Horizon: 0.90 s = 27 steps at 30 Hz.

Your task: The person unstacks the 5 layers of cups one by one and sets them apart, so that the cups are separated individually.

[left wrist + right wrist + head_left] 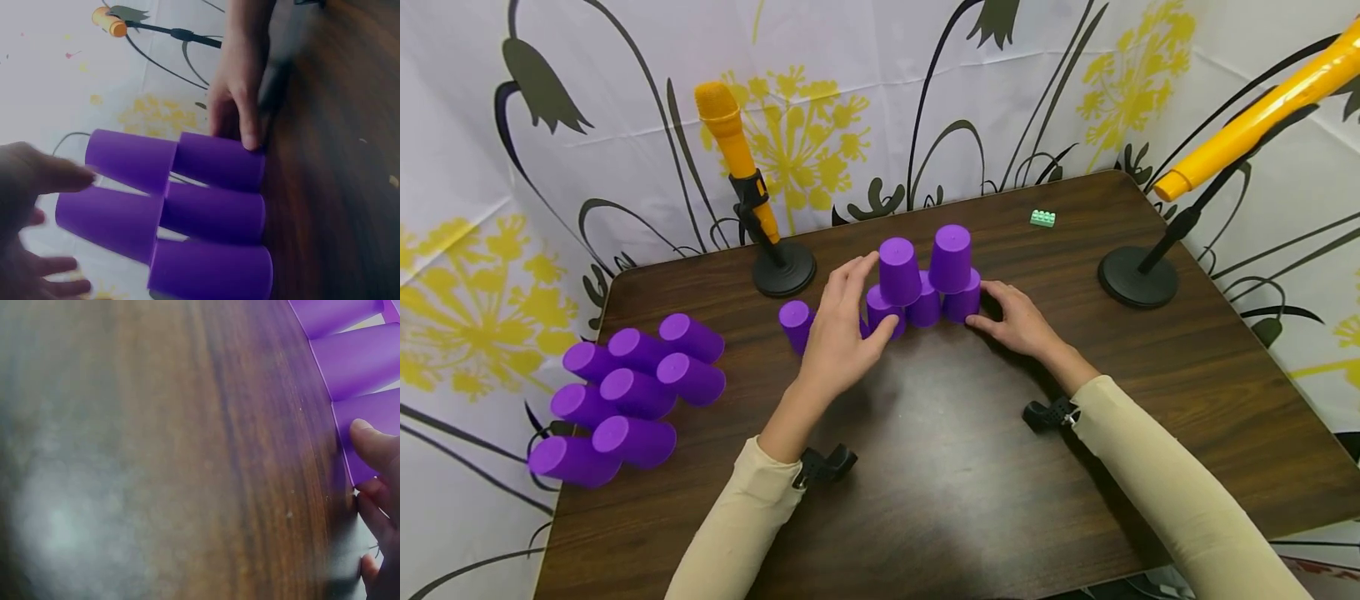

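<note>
Centrally, on the table [940, 450]: left upper cup [898, 273] and right upper cup [951, 258], inverted, bridging a lower row [924, 310]. Left hand [839, 337]: fingers extended beside left upper cup, contact unclear. Right hand [1021, 322]: thumb and fingers grip right lower cup [963, 303]. Handling: light pressure, cups centred over gaps; sideways nudges could topple them.

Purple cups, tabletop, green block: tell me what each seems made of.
Purple cups: probably plastic, smooth and satin, judging by their even color and soft shading. Tabletop: dark wood grain, glossy where light reflects; real wood or laminate, I can't tell. Green block: likely molded plastic, given its studded top; finish unclear.
</note>
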{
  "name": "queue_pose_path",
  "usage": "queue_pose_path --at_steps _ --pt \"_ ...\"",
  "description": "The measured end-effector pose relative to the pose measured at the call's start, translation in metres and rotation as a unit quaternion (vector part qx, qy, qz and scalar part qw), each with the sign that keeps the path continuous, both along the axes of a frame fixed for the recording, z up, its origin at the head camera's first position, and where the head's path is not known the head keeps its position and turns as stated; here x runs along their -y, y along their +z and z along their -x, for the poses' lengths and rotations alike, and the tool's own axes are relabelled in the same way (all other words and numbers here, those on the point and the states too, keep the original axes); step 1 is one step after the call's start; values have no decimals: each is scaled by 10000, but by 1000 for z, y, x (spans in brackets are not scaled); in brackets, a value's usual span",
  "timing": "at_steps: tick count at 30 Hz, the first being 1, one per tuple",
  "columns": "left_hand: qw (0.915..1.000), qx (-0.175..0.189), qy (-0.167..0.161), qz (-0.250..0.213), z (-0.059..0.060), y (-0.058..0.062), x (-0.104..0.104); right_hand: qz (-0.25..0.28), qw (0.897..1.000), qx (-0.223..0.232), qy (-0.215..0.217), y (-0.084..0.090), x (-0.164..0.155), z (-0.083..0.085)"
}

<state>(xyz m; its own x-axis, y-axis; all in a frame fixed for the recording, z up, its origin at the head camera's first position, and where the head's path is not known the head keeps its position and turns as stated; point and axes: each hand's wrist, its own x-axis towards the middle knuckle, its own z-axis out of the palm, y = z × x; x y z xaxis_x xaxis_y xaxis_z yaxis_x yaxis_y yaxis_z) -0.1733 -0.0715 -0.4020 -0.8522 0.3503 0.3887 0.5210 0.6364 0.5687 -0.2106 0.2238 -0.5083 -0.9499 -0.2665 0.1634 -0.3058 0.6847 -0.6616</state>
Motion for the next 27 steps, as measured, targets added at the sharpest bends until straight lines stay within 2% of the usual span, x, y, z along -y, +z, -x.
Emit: queue_pose_path --at_steps 4,8,12,17,22,27 --pt "9998 162 -37 138 11 -5 -14 2 10000 -31 23 0 0 0" --pt "9986 -308 117 -403 23 -15 -24 2 10000 -85 38 0 -1 1" --pt "9918 -792 208 -978 33 -23 -31 -4 10000 -87 37 0 -1 1" --pt "9888 -812 288 -1218 39 -29 -35 -8 10000 -34 34 0 -1 1" --pt "9866 -752 260 -1428 35 -26 -33 0 10000 -38 25 -1 -1 2" --pt "9827 -820 277 -1636 14 -18 -23 -17 10000 -37 10 -1 -1 1"
